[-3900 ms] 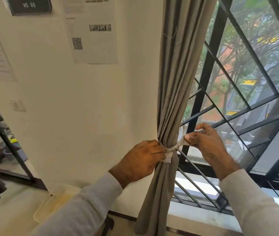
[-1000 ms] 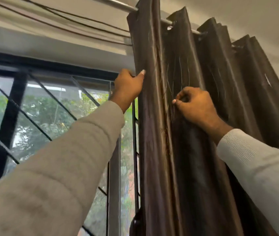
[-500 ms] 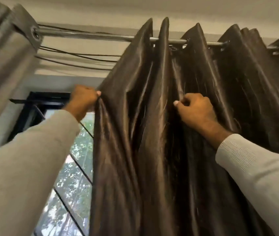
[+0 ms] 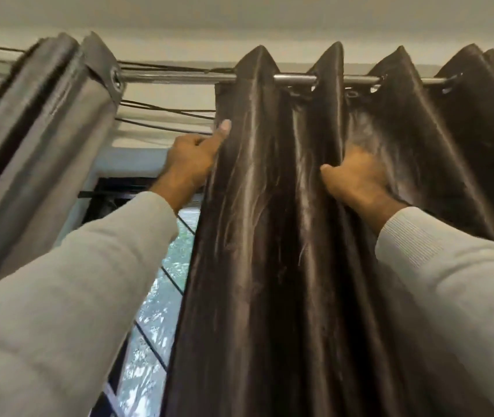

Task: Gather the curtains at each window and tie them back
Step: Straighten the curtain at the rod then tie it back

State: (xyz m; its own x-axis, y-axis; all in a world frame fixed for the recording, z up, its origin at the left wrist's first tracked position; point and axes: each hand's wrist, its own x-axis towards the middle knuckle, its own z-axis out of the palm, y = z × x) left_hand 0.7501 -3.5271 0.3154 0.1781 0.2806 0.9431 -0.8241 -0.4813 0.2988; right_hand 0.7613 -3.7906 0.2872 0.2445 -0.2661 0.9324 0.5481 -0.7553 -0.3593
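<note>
support: metal curtain rod [image 4: 179,77], horizontal just under the ceiling | on it, right end: dark brown curtain [image 4: 269,236] hung by eyelets in upright folds | left end: grey curtain [image 4: 44,121], bunched | bare rod between them

I'm seeing a glossy dark brown curtain [image 4: 254,236], plain grey curtain [image 4: 38,139] left of my fingers [image 4: 224,129], pale grey sleeves [image 4: 89,281].

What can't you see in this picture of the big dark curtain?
Head view only:
- Left hand: fingertips hidden behind the dark curtain edge.
- Right hand: blurred, fingers buried in folds, so its grip is unclear.
- Curtain bottom: cut off by the lower edge.
- Rod ends: covered by the dark curtain and the grey curtain.
- Window: mostly hidden by sleeves and curtain.
</note>
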